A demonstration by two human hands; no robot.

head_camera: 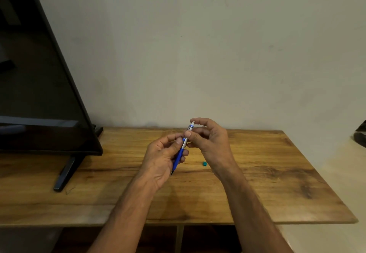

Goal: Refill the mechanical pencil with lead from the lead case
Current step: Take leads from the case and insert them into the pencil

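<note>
Blue at its lower barrel and silver-clear above, the mechanical pencil is held up over the wooden counter near the middle of the head view, tilted so its white top end points toward one o'clock and its dark tip toward seven o'clock. The left hand wraps the blue grip section, its fingers curled narrow around the barrel with the thumb pressed on the near side, so the pencil is firmly held there. The right hand sits just at three o'clock of the pencil's upper part; its thumb and forefinger close lightly on the silver section below the white end, while the other fingers stay loosely bent and apart from the barrel. Whether anything thin, such as a lead, is pinched between them cannot be told at this size. A small teal piece lies on the counter at about four o'clock of the left hand, just below the right wrist and apart from both hands. At nine o'clock a dark flat screen stands on a black foot on the counter, against a plain pale wall.
</note>
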